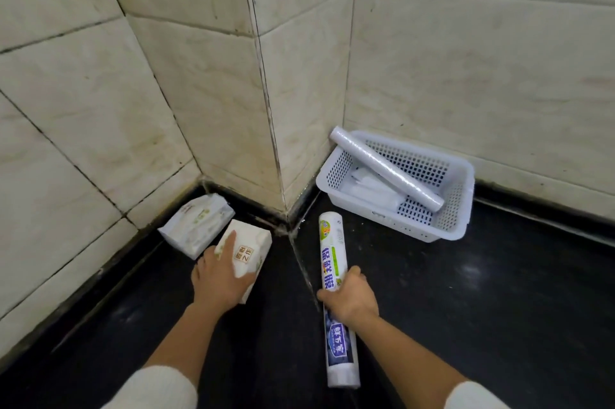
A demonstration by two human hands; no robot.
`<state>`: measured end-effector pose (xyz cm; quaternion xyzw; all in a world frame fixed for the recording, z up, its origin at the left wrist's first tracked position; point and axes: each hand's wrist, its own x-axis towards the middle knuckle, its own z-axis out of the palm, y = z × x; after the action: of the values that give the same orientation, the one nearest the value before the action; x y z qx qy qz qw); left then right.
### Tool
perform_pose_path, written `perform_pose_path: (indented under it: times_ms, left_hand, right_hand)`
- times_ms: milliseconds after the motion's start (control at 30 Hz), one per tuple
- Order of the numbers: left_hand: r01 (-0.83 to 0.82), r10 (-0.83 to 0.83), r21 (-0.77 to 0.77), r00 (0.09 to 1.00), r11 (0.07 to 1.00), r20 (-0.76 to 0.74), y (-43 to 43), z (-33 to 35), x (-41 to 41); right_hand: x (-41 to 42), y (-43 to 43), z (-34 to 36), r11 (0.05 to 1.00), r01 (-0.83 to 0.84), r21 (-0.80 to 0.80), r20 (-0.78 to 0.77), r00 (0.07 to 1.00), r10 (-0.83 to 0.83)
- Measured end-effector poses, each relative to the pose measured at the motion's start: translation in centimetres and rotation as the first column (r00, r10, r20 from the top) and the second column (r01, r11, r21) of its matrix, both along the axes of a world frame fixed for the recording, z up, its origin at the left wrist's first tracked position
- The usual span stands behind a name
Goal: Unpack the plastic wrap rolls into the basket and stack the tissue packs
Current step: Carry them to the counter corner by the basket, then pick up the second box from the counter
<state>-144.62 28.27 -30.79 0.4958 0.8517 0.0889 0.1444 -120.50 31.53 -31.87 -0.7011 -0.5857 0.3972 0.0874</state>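
While the left hand [221,279] lies on top of a tissue pack [248,254], fingers spread over its upper face and thumb along its near edge, the right hand [349,295] is wrapped around a packaged roll [334,295] about midway along its length. That roll is still in its printed wrapper, green and white toward the far end and dark blue toward the near end, and it points away from the person toward the basket [462,209]. The held pack sits on the dark counter [499,308], tilted, with its far corner just beside a second pack [196,225] that lies in the corner where the tiled wall [199,75] meets the counter; whether the two touch cannot be told. The white perforated basket stands at the right against the wall, beyond the packaged roll's far end. A bare roll [386,169] rests slantwise in it, its far end propped on the basket's back-left rim and its near end down inside. Beneath it, on the basket floor, lies crumpled clear wrapping [369,189]. White sleeves [156,388] cover both forearms near the bottom edge.
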Motion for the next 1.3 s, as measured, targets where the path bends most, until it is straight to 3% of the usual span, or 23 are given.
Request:
perform_pose_path:
  times_ms: [133, 267, 367, 467, 633, 1000, 1167, 1300]
  left_hand:
    - [0.045, -0.045, -0.025, 0.999, 0.999, -0.023, 0.1, 0.7, 0.7]
    - [0.112, -0.117, 0.139, 0.993, 0.984, 0.034, 0.0, 1.9, 6.4]
    - [0.18, -0.228, 0.269, 0.961, 0.946, 0.158, -0.5, 1.9, 14.4]
    - [0.247, -0.338, 0.326, 0.904, 0.913, 0.261, -2.0, 1.4, 24.2]
    - [0.416, -0.493, 0.272, 0.791, 0.868, 0.363, -6.0, 0.8, 40.8]
    - [0.722, -0.729, 0.212, 0.542, 0.658, 0.418, -21.6, 0.9, 75.7]
    - [0.813, -0.779, 0.14, 0.47, 0.565, 0.415, -25.0, 0.2, 87.1]
    - [0.847, -0.835, 0.187, 0.407, 0.497, 0.371, -25.5, -0.6, 94.6]
  right_hand:
    - [0.4, -0.2, 0.8, 0.998, 0.046, -0.032, -0.08, 0.996, -0.049]
    - [3.9, -1.1, 1.8, 0.994, 0.1, 0.041, -0.165, 0.982, -0.092]
    - [9.4, -2.7, 2.3, 0.983, 0.16, 0.095, -0.2, 0.97, -0.139]
    - [17.4, -5.1, 2.6, 0.965, 0.225, 0.134, -0.155, 0.967, -0.204]
    - [33.3, -11.5, 3.5, 0.909, 0.373, 0.187, -0.047, 0.927, -0.371]
    - [66.5, -33.9, 4.6, 0.734, 0.658, 0.169, 0.08, 0.733, -0.676]
    - [77.7, -39.4, 5.3, 0.68, 0.715, 0.163, 0.164, 0.66, -0.733]
    - [85.7, -40.8, 5.5, 0.675, 0.715, 0.181, 0.231, 0.637, -0.736]
